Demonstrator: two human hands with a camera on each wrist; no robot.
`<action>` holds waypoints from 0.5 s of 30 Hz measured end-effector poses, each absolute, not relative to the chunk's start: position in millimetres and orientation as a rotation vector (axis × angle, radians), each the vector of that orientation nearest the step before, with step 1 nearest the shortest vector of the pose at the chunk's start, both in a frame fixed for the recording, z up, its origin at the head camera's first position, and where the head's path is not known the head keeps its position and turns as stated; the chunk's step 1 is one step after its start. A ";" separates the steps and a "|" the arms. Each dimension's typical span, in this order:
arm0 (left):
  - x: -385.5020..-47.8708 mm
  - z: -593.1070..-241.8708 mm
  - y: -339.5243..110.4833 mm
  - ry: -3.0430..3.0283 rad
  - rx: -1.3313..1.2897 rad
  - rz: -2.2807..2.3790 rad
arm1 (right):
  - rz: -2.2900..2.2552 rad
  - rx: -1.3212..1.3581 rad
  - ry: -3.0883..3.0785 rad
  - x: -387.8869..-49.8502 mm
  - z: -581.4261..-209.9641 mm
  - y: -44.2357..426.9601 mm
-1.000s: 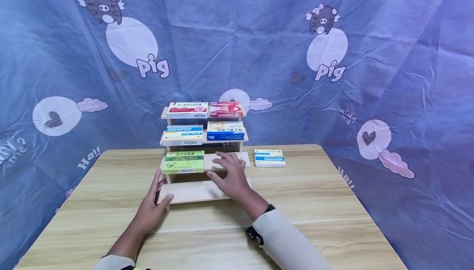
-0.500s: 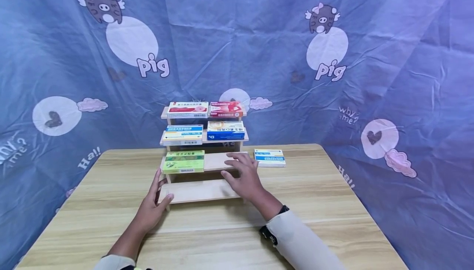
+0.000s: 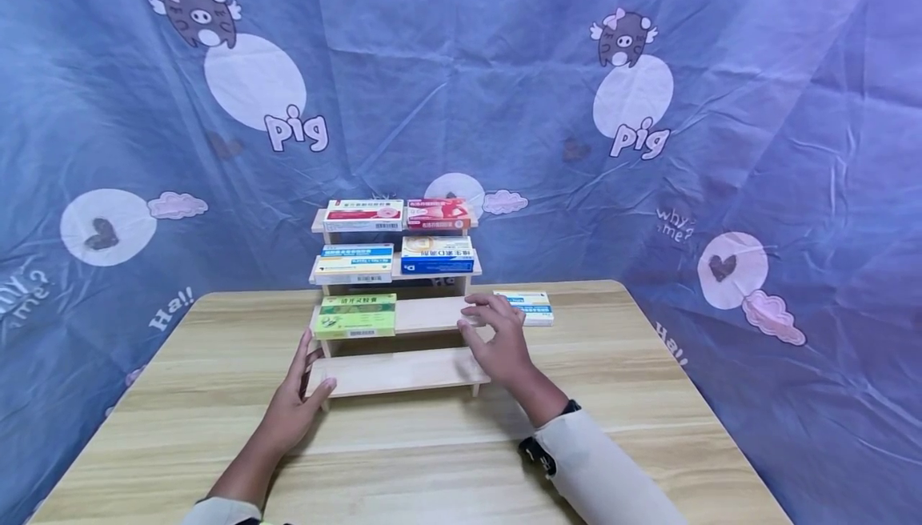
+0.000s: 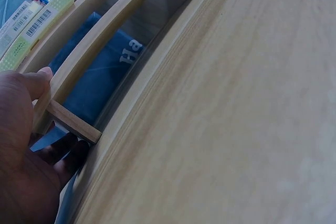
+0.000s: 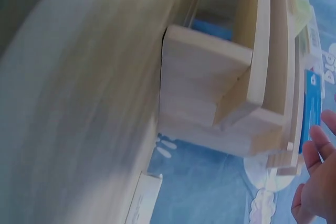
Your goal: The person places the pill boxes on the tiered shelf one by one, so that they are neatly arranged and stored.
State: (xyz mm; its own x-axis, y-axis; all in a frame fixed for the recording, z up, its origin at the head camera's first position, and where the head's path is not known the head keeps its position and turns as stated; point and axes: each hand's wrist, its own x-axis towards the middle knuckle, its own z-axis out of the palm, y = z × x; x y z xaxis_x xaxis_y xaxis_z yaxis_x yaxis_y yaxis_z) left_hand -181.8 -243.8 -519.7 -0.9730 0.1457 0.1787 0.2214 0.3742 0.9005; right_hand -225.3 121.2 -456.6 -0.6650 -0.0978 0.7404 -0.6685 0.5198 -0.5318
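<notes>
A stepped wooden stand [image 3: 396,371] with several shelves stands on the table. My left hand [image 3: 288,409] holds the left end of its lowest shelf; in the left wrist view the thumb [image 4: 38,83] lies on the shelf and the fingers reach below it. My right hand [image 3: 504,345], fingers spread and loosely bent, holds nothing and is near the right end of the second shelf from the bottom. A green medicine box [image 3: 356,315] lies on that shelf's left half. Partly hidden behind the right hand, a white-and-blue medicine box [image 3: 539,310] lies on the table.
The shelf above bears a white, blue and yellow box [image 3: 353,262] and a blue-and-white box [image 3: 437,255]. On the top shelf are a white-and-red box [image 3: 363,215] and a pink-red box [image 3: 438,214]. Behind the wooden table [image 3: 403,469] hangs a blue printed cloth [image 3: 461,101].
My right hand has moved to the right along the second shelf from the bottom, and now covers part of the box on the table. My left hand has stayed in place.
</notes>
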 end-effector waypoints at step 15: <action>-183.0 -521.0 -243.8 -2.571 -0.338 -1.612 | 1.167 0.475 -2.068 -237.7 -459.3 144.4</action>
